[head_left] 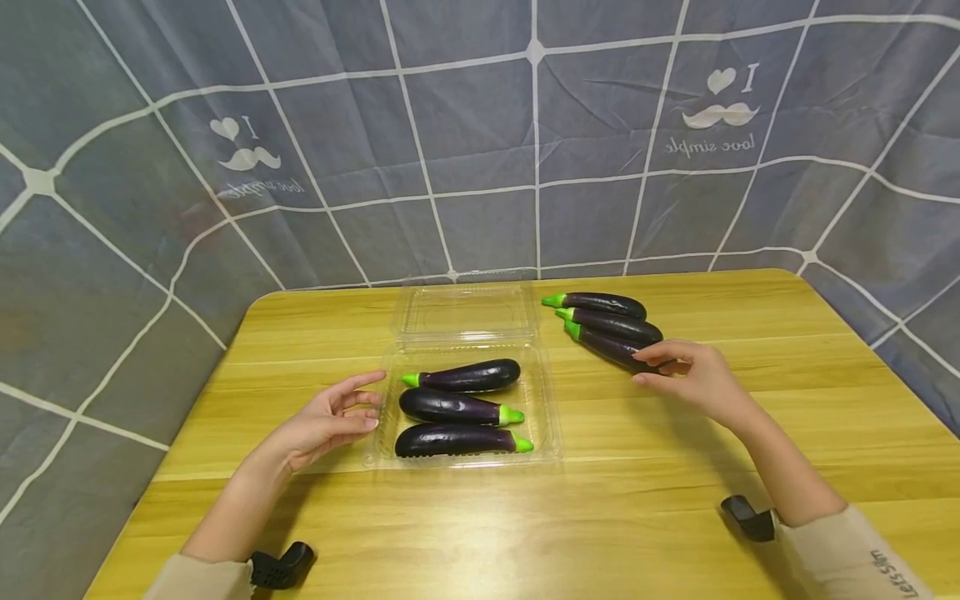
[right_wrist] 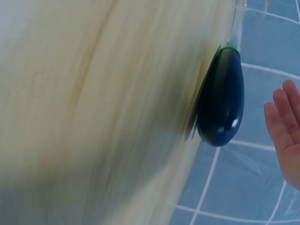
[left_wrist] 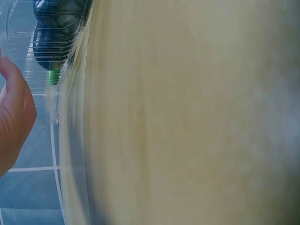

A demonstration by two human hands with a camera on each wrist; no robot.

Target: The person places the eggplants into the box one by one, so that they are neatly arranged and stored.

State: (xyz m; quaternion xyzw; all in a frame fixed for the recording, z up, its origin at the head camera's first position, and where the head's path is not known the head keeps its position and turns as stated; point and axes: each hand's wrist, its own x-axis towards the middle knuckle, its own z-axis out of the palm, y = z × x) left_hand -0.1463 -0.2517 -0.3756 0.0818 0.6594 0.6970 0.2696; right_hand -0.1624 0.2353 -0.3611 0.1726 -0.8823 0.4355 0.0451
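Three dark purple eggplants with green stems lie side by side in a clear plastic clamshell box (head_left: 551, 417), the middle eggplant (head_left: 450, 407) and the front eggplant (head_left: 453, 440) with stems to the right, the back one with its stem to the left. My left hand (head_left: 326, 421) is at the box's left edge, fingers loosely bent and holding nothing. Three more eggplants lie to the right of the box, stems to the left. Over the blunt end of the nearest eggplant (head_left: 607, 345) hovers my right hand (head_left: 697, 383), fingers relaxed; the right wrist view shows a gap between that hand and the eggplant (right_wrist: 222, 98).
The box's clear lid (head_left: 468, 310) is folded back behind it on the wooden table (head_left: 465, 533). A grey curtain (head_left: 487, 142) with white lines hangs right behind the table's far edge. Black wrist devices are on both forearms.
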